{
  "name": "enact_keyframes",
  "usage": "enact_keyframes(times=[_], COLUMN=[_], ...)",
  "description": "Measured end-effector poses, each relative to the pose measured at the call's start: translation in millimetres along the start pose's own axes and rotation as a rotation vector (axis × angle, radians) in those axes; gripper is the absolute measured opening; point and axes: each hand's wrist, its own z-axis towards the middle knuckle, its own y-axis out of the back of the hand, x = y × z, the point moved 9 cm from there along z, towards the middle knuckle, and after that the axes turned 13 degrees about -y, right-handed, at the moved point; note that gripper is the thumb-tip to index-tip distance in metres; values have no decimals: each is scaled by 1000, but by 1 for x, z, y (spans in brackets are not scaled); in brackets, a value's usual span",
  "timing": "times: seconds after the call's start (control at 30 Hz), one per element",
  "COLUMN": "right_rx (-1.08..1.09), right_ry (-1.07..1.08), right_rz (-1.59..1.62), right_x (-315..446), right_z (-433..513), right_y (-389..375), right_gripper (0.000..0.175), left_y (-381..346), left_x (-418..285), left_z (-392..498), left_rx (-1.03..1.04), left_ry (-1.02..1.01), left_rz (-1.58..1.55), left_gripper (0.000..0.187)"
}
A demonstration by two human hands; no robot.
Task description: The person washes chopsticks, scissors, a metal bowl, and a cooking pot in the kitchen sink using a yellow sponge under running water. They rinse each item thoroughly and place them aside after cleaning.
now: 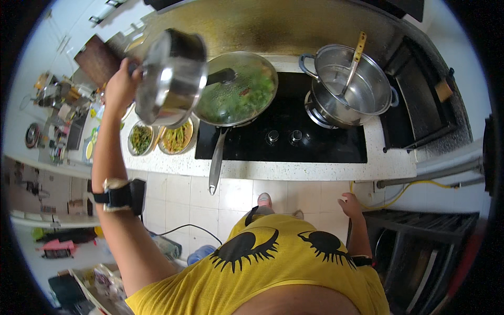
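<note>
My left hand (pixel 125 84) is raised over the counter's left part and grips the handle of a stainless steel pot (pixel 171 78), which is tilted on its side in the air. Right of that pot, a frying pan with a steamed glass lid (pixel 236 90) sits on the hob, green food showing through. My right hand (pixel 350 205) hangs low beside my body, fingers slightly apart, touching nothing. On the hob's right burner stands a steel pot (pixel 338 78) with a yellow-handled utensil (pixel 357 55) in it.
Two plates of cooked vegetables, one dark green (pixel 141 138) and one lighter (pixel 177 138), stand below the raised pot. The pan's handle (pixel 216 165) juts over the counter edge. A black rack (pixel 417 94) stands right of the hob. A yellow hose (pixel 409 189) runs below.
</note>
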Motion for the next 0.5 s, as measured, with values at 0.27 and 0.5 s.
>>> enact_keyframes(times=[0.27,0.5], right_rx=[179,312], right_ry=[317,585], right_rz=[-214,-318], right_x=[89,170], right_z=[11,-22], right_y=[2,-41], right_gripper=[38,38], left_y=[53,81], left_x=[100,118], left_z=[-240,-398], left_rx=[133,294], left_ry=[514,731], left_rz=[395,514], left_gripper=[30,32])
